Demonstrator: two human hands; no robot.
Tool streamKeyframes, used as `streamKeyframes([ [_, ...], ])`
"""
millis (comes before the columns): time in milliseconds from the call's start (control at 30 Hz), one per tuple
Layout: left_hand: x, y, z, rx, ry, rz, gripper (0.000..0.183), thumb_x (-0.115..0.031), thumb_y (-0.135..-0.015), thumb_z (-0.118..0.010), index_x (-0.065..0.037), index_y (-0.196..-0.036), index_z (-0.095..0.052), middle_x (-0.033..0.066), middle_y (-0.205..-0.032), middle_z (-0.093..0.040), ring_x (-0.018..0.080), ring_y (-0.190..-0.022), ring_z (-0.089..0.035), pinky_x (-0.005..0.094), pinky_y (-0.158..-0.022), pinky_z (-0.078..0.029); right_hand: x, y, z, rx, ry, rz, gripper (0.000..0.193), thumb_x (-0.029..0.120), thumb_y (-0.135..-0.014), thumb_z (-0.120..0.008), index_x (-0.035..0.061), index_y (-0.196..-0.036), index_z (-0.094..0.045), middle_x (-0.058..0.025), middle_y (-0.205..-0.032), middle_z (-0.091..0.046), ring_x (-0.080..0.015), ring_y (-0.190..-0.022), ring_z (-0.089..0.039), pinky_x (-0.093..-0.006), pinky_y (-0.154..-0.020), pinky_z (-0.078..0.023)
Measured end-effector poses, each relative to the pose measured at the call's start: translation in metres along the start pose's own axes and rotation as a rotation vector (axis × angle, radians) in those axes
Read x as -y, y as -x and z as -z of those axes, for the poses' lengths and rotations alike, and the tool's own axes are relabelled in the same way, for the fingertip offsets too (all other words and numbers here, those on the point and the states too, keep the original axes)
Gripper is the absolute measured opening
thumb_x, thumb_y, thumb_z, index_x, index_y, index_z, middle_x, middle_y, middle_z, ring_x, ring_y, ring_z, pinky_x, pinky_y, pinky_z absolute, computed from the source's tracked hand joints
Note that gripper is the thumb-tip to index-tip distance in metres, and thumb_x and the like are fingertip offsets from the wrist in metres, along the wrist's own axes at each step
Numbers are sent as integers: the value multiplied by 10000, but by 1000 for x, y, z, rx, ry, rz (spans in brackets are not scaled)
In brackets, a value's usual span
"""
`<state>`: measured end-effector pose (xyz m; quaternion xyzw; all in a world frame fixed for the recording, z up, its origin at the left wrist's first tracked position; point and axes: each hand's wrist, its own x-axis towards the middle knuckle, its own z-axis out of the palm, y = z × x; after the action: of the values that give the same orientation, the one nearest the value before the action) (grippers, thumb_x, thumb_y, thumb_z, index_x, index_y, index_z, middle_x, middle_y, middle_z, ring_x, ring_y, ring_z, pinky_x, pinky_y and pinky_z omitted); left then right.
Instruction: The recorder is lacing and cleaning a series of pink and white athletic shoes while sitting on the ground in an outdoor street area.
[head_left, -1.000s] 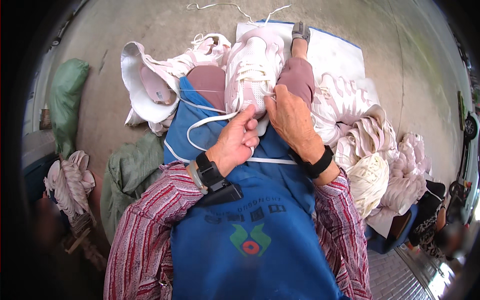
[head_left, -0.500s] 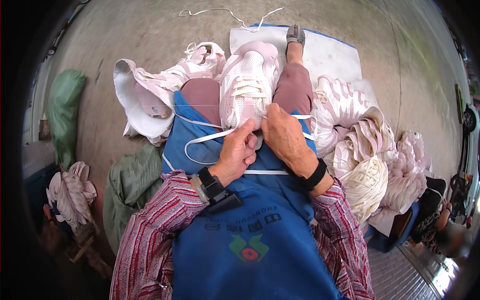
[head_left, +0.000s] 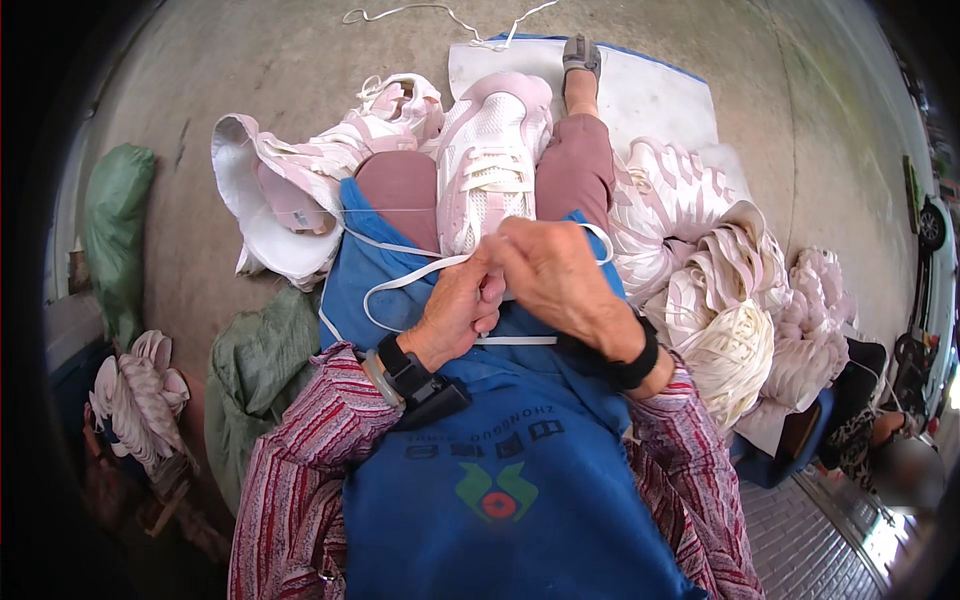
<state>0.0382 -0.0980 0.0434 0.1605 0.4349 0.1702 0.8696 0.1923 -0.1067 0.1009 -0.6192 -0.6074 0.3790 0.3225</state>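
Note:
Between my knees lies a white and pink shoe upper (head_left: 495, 130), toe pointing away, its front rows threaded with a white shoelace (head_left: 395, 283). My left hand (head_left: 458, 305) is closed at the near end of the shoe, thumb and forefinger pinching the lace where it loops in from the left. Crossing over those fingertips is my right hand (head_left: 565, 275), closed and a little blurred; the lace curves out beside it on the right. Its fingertips and the opening of the shoe are partly hidden. Another length of lace runs over my blue apron (head_left: 500, 410) below the hands.
Stacked pink and white uppers (head_left: 670, 205) lie to my right beside a bundle of cream laces (head_left: 730, 355). More uppers (head_left: 290, 185) rest by my left knee. Green sacks (head_left: 120, 230) stand at left. A white sheet (head_left: 650, 100) and a loose lace (head_left: 450, 12) lie ahead.
My right hand has moved left from the shoe's right edge to cross over my left fingertips. The left hand keeps its pinch, and the whole view has shifted slightly.

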Motion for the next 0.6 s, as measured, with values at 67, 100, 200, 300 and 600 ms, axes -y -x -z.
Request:
streamKeyframes([
  [67, -1, 0, -9, -51, -11, -8, 300, -374, -983, -442, -105, -859, -489, -26, -636, -421, 52, -425, -314, 221, -357, -262, -9, 1, -19, 18, 45, 245, 194, 139, -866, -558, -19, -758, -583, -207, -657, -564, -358, -608, -598, -406, -535, -455],
  [100, 0, 2, -11, -115, -16, -22, 290, -349, -991, -420, -100, -862, -490, -21, -634, -428, 57, -422, -324, 225, -356, -262, -8, 1, -26, 91, 221, 274, 197, 139, -855, -563, -19, -738, -574, -204, -667, -566, -367, -621, -596, -406, -549, -468],
  [200, 3, 1, -5, -122, -9, -16, 262, -294, -992, -388, -86, -873, -493, -10, -623, -441, 64, -414, -338, 228, -353, -265, -2, 1, -22, 87, 156, 238, 218, 147, -858, -564, -18, -716, -565, -197, -654, -564, -361, -618, -601, -405, -547, -465],
  [300, 5, 0, 0, -78, 9, -22, 262, -295, -988, -393, -86, -867, -493, -13, -602, -434, 65, -412, -336, 231, -348, -266, -2, -4, -16, 43, 125, 321, 223, 152, -862, -558, -20, -719, -565, -193, -653, -567, -356, -608, -602, -405, -540, -459],
  [600, -12, 9, -6, -47, -50, 99, 226, -265, -967, -448, -87, -850, -523, -35, -578, -388, 42, -404, -280, 213, -351, -241, -9, -2, 14, 76, 163, 246, 157, 149, -834, -554, 15, -778, -614, -168, -689, -583, -359, -636, -605, -430, -563, -481],
])
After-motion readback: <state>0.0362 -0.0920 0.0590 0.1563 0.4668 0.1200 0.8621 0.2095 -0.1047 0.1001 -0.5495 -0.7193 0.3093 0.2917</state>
